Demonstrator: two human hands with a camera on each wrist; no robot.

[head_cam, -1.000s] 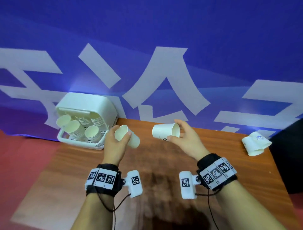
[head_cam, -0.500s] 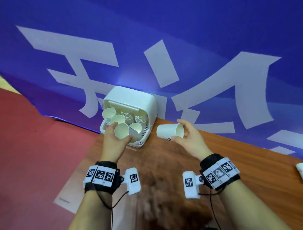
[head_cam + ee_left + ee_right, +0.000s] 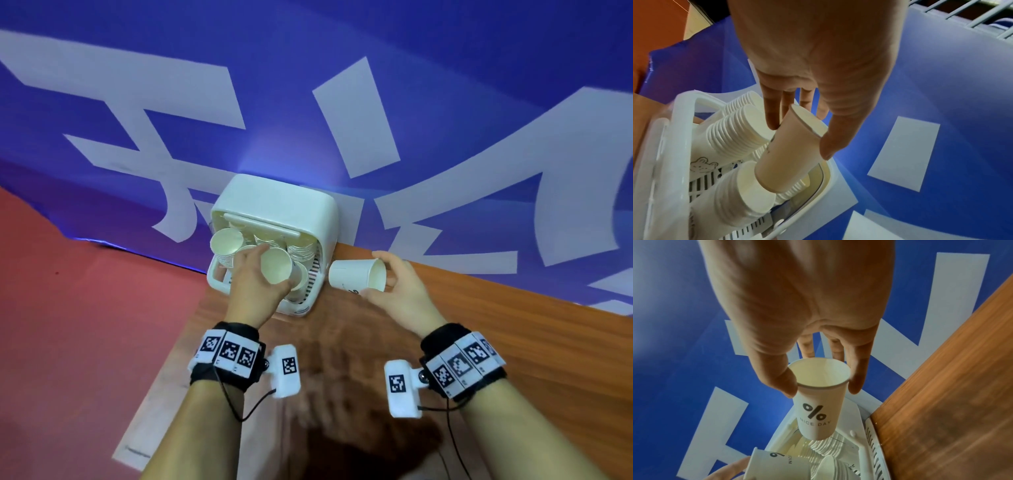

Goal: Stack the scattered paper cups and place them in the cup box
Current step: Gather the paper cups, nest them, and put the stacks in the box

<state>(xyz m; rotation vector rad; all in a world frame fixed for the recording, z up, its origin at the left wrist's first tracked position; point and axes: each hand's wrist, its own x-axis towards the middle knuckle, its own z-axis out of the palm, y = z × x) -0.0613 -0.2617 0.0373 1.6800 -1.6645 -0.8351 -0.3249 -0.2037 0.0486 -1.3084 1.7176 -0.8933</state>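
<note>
Cup box [image 3: 274, 202] at desk [image 3: 513, 342] far-left corner, stacks [image 3: 735, 134] leaning inside. Left hand [image 3: 253, 287] grip pinches a cup [image 3: 275, 265] at the rim, base aimed at the near stack. Risk: off-axis entry catches a rim and tips the lean. Right hand [image 3: 400, 291] grip pinches a second cup [image 3: 356, 279] just beside the box; thin wall could buckle or slip.
</note>
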